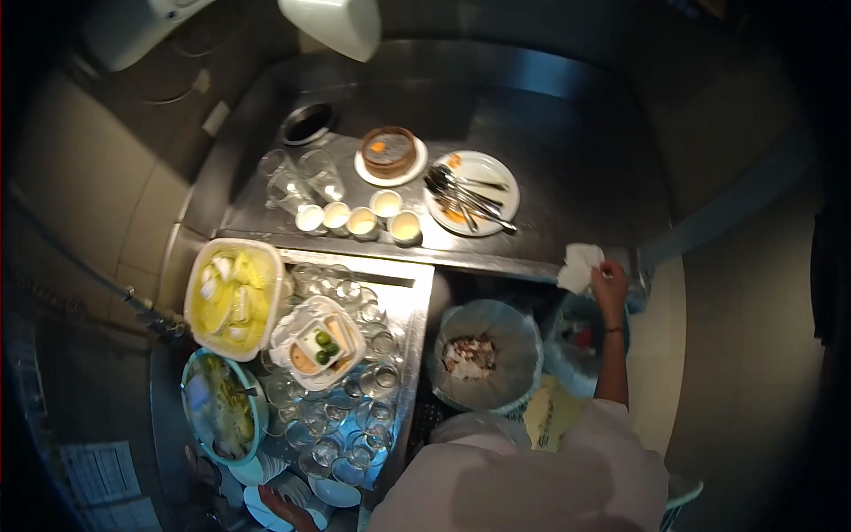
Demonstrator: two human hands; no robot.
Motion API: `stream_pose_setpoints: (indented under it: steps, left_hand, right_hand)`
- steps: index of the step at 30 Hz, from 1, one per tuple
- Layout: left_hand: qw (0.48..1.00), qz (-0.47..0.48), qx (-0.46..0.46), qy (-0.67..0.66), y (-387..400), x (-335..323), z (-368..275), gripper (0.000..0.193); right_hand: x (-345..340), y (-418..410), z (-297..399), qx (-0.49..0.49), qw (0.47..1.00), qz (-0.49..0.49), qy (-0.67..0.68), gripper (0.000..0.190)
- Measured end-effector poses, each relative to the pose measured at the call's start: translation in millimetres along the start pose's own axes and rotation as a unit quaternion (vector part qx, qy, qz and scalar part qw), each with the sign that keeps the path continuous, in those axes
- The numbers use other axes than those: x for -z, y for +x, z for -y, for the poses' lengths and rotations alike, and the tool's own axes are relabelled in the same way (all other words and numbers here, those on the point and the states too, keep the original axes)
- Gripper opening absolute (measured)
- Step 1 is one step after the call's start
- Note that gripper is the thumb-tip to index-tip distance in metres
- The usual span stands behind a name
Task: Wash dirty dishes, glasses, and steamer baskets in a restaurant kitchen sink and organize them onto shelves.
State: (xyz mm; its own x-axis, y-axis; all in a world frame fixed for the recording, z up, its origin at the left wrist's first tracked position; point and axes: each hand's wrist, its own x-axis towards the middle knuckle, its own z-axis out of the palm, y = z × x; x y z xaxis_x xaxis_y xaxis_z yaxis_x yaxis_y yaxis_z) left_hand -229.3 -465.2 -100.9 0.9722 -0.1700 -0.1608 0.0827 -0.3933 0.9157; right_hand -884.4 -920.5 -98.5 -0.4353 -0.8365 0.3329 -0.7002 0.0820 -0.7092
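Note:
Pinched in the fingers of my right hand (609, 284) is a crumpled white paper napkin (580, 267), above a lined bin (577, 339) at the counter's right end. My left hand (282, 507) lies low in the view against white bowls (266, 512); whether it grips one is not clear. On the steel counter (572, 166), a white plate (495, 174) bears used forks and spoons. Left of it stand a round brown container (389, 154) on a small plate, several white cups (362, 223) and clear glasses (322, 174).
A larger lined bin (518, 352) holds food scraps. Many glasses (382, 379) crowd the lower left counter, around a dish with green limes (323, 347). Beside them are a white tub (274, 292) of yellow liquid with dishes and a turquoise basin (256, 432). A spray hose hangs at the left.

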Motion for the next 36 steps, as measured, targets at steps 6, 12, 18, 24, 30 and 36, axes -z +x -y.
stream_pose_setpoints:
  steps: [6, 12, 18, 24, 30, 36]
  left_hand:
    - [0.998, -0.016, 0.025, 0.057, 19.7, 8.4, 2.4, 0.065]
    - [0.997, 0.025, -0.035, 0.072, 34.3, 33.3, -0.3, 0.058]
    - [0.989, 0.046, -0.116, 0.083, 28.7, 24.4, -14.3, 0.051]
    - [0.999, -0.009, -0.045, 0.002, -5.4, 51.9, -31.1, 0.047]
    - [0.984, -0.149, 0.068, -0.073, -55.3, 126.4, 18.7, 0.047]
    - [0.987, -0.100, 0.024, -0.126, -116.0, 163.6, 30.1, 0.042]
  right_hand:
    - [50.6, -83.4, -160.8, -0.269, 0.895, 0.151, -0.321, 0.026]
    - [40.6, -55.3, -100.4, -0.210, 0.892, 0.073, -0.394, 0.032]
    - [-127.5, 25.1, 103.6, 0.236, 0.965, 0.112, 0.030, 0.040]
    - [-244.2, 64.4, 154.0, 0.229, 0.898, 0.266, -0.265, 0.058]
    - [-292.5, 79.1, 84.1, 0.402, 0.872, 0.200, -0.193, 0.014]
    - [-257.3, 71.3, 112.4, 0.276, 0.917, 0.240, -0.161, 0.031]
